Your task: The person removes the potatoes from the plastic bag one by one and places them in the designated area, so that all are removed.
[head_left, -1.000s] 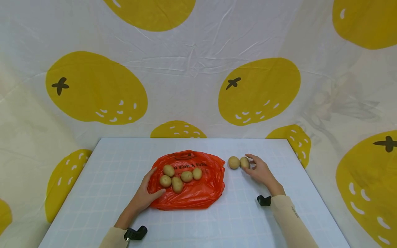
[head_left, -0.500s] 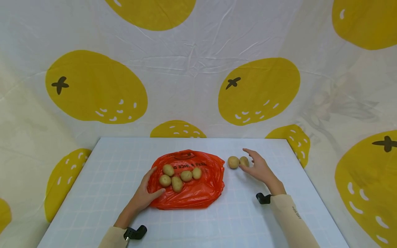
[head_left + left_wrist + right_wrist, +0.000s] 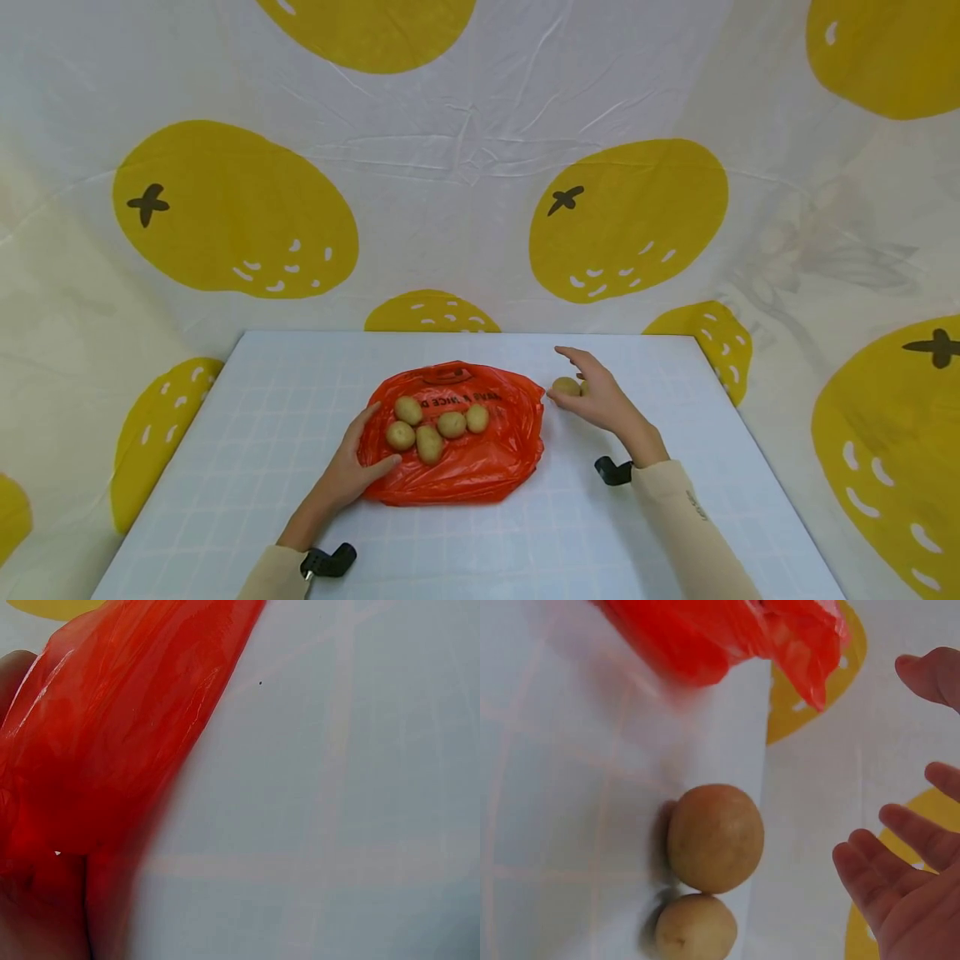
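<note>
A red plastic bag (image 3: 487, 467) with dark print lies spread on the table, bearing several small potatoes (image 3: 430, 444). My left hand (image 3: 347, 471) rests at the bag's left edge, thumb and fingers spread apart. In the left wrist view the bag (image 3: 135, 727) hides most of that hand. My right hand (image 3: 603, 400) is held right of the bag, fingers extended and thumb apart, with nothing in its grasp. It partly covers two potatoes in the head view. The right wrist view shows the larger potato (image 3: 715, 838) and the smaller potato (image 3: 696, 928) touching each other, apart from the fingers.
The white table (image 3: 465, 550) has a faint grid pattern. A light curtain (image 3: 450, 233) printed with big yellow fruit hangs behind it and along its sides. Black wrist cameras (image 3: 615, 471) are strapped to both wrists.
My right hand has come off the rightmost potato, opened, and moved left and slightly away toward the bag. My left hand, the bag and the potatoes stay put.
</note>
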Action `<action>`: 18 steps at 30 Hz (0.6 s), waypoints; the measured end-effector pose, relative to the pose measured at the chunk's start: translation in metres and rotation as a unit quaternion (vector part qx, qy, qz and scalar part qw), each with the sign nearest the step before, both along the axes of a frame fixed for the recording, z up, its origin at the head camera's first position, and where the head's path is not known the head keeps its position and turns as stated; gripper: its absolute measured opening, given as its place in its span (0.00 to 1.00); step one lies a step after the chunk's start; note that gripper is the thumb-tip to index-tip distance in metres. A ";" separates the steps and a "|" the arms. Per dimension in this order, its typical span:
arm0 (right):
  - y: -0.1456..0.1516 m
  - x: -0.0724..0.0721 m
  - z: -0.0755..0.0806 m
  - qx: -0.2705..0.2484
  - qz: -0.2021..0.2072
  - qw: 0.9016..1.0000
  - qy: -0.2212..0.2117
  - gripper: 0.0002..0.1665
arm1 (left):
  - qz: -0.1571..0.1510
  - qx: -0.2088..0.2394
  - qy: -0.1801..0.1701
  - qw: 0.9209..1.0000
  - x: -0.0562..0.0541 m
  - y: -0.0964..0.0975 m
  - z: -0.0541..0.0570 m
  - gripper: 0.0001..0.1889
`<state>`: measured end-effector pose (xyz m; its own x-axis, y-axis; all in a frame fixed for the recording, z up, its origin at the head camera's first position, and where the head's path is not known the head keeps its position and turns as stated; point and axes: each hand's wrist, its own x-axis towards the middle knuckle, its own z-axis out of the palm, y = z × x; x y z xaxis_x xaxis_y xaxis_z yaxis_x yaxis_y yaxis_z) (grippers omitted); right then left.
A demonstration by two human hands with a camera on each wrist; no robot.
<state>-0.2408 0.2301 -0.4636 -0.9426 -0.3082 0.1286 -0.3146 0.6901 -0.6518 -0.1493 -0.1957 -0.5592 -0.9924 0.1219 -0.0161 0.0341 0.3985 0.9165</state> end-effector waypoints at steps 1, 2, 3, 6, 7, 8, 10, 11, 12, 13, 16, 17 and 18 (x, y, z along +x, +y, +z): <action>-0.003 0.000 0.001 -0.003 0.003 1.000 -0.001 0.45 | 0.000 0.001 0.001 1.000 0.000 0.000 0.000 0.51; -0.007 0.000 0.002 -0.004 0.005 1.000 -0.002 0.45 | 0.001 0.001 0.001 1.000 0.000 0.000 0.000 0.51; -0.010 0.000 0.003 -0.008 0.009 1.000 -0.003 0.45 | 0.002 0.001 0.001 1.000 0.000 0.000 -0.001 0.51; -0.019 0.001 0.007 -0.021 0.021 1.000 -0.003 0.45 | 0.000 -0.003 0.002 1.000 0.000 0.001 -0.001 0.51; -0.022 0.002 0.009 -0.025 0.026 0.999 -0.002 0.44 | -0.001 -0.004 0.002 1.000 0.000 0.001 -0.001 0.51; -0.025 0.002 0.010 -0.030 0.030 0.999 -0.002 0.45 | -0.002 -0.004 0.003 1.000 0.000 0.001 -0.001 0.51; -0.030 0.003 0.013 -0.035 0.037 0.999 -0.002 0.45 | -0.004 -0.004 0.003 1.000 0.000 0.001 0.000 0.51; -0.033 0.004 0.015 -0.037 0.038 0.999 -0.003 0.44 | -0.004 -0.004 0.003 1.000 -0.001 0.001 0.000 0.51; -0.036 0.005 0.016 -0.039 0.042 0.998 -0.004 0.44 | -0.003 -0.004 0.003 1.000 -0.001 0.001 0.001 0.51; -0.039 0.005 0.017 -0.040 0.046 0.998 -0.006 0.44 | -0.003 -0.004 0.003 1.000 -0.001 0.001 0.001 0.51; -0.048 0.007 0.019 -0.045 0.062 0.997 -0.009 0.44 | -0.002 -0.002 0.002 1.000 -0.001 0.001 0.001 0.51; -0.051 0.007 0.020 -0.047 0.069 0.996 -0.010 0.44 | -0.002 -0.001 0.003 1.000 -0.001 0.001 0.001 0.51; -0.054 0.007 0.020 -0.048 0.075 0.996 -0.012 0.44 | -0.002 0.000 0.003 1.000 -0.001 0.001 0.002 0.51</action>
<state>-0.2333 0.1763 -0.4437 -0.8896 -0.4339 0.1426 -0.3937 0.5702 -0.7210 -0.1498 -0.1951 -0.5576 -0.9921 0.1251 -0.0110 0.0400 0.3984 0.9163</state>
